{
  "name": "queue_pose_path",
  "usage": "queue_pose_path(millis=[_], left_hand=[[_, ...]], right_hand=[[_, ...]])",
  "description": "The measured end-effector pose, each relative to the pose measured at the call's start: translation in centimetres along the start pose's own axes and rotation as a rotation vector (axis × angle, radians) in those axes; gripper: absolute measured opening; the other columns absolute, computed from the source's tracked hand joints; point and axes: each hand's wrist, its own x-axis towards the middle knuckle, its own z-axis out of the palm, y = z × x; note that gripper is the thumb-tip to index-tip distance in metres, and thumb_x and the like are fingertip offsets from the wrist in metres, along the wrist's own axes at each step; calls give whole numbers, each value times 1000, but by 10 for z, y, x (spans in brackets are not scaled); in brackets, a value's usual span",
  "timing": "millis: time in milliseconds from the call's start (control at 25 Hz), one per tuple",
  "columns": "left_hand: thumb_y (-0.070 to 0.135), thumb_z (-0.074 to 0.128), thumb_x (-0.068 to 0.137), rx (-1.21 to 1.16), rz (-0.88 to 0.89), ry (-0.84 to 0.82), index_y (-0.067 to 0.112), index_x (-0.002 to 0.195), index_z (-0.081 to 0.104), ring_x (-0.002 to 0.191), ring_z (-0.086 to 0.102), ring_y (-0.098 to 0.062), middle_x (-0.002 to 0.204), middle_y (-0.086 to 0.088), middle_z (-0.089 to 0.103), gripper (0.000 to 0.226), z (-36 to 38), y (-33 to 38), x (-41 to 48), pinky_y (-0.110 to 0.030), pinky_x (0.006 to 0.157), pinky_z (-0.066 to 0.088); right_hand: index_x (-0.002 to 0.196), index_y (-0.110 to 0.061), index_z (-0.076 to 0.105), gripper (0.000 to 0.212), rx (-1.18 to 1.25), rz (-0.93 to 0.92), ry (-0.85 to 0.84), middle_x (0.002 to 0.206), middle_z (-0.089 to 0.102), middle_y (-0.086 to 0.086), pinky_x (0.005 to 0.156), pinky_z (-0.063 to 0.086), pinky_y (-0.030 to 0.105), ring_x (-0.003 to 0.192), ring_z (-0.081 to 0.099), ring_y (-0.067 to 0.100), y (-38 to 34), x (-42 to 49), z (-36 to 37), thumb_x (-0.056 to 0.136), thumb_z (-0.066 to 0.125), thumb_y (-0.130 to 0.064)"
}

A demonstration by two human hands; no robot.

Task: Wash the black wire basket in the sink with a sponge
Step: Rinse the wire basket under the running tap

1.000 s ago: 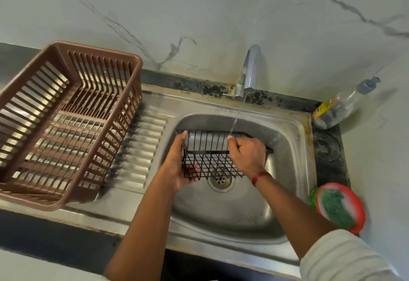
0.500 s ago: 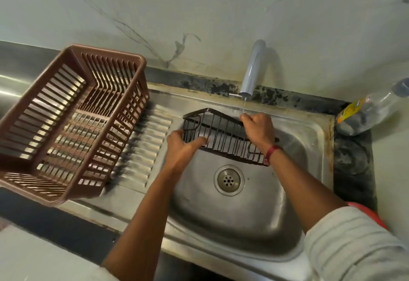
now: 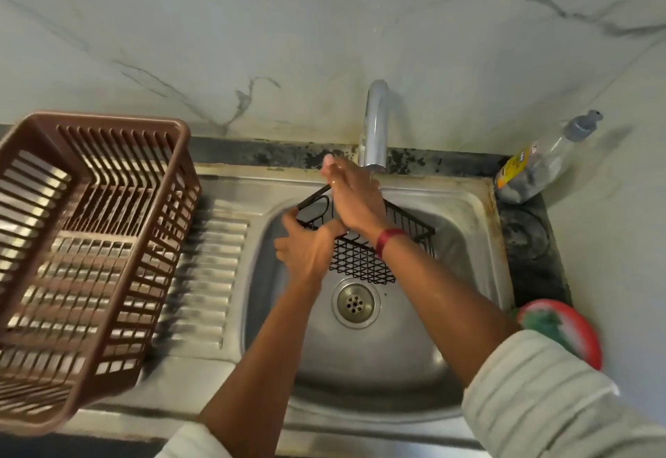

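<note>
The black wire basket [image 3: 364,259] hangs tilted over the steel sink [image 3: 360,367], just under the tap [image 3: 376,122]. My left hand [image 3: 310,246] grips its left end by the rim. My right hand [image 3: 355,198] lies across the top of the basket. Its fingers are stretched out past the back rim and reach the sink ledge by the foot of the tap. It holds nothing that I can see. A green sponge [image 3: 547,326] sits in a red dish [image 3: 584,338] on the counter to the right of the sink.
A brown plastic dish rack [image 3: 90,241] stands on the draining board at the left. A clear soap bottle [image 3: 537,165] leans in the back right corner. The drain [image 3: 356,300] lies below the basket. A marble wall rises behind.
My right hand has let go of the basket's back rim and stretched out toward the foot of the tap. My left hand now holds the basket alone, shifted right.
</note>
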Motion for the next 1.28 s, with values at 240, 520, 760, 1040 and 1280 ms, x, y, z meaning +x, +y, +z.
queue_pose_path(millis=[240, 520, 760, 1040, 1280], left_hand=[[33, 74, 57, -117, -65, -33, 33, 145, 36, 132, 35, -34, 145, -13, 34, 96, -20, -2, 16, -45, 90, 38], [33, 71, 49, -119, -35, 3, 35, 140, 40, 122, 43, -34, 136, -11, 38, 97, -36, -9, 30, -46, 87, 46], [47, 79, 66, 93, -57, 58, 31, 150, 29, 137, 34, -42, 148, -22, 33, 99, 2, -23, 13, -51, 106, 41], [39, 78, 43, -265, -109, 82, 40, 141, 41, 124, 51, -32, 141, -6, 48, 105, -8, -30, 12, -48, 97, 50], [22, 75, 42, -417, -106, -40, 23, 140, 46, 120, 57, -28, 132, -10, 61, 103, -29, -43, 23, -50, 108, 43]], right_hand=[[122, -21, 54, 55, 41, 50, -29, 121, 54, 3, 93, 43, 33, 112, 51, 16, 12, -13, 0, 103, 14, -53], [104, -20, 61, 41, 107, 368, 22, 79, 55, -1, 59, 39, 27, 61, 48, 9, 113, -51, -10, 103, 30, -47], [112, -24, 54, 47, 124, 10, -80, 115, 56, -2, 94, 42, 36, 110, 53, 16, 19, -21, 15, 100, 21, -55], [127, -19, 55, 50, 15, 48, -166, 115, 62, 3, 91, 50, 33, 106, 60, 16, 57, -24, -2, 104, 23, -50], [100, -4, 67, 49, 150, 428, -32, 86, 66, 11, 67, 49, 21, 84, 64, 24, 115, -63, -50, 103, 39, -43]])
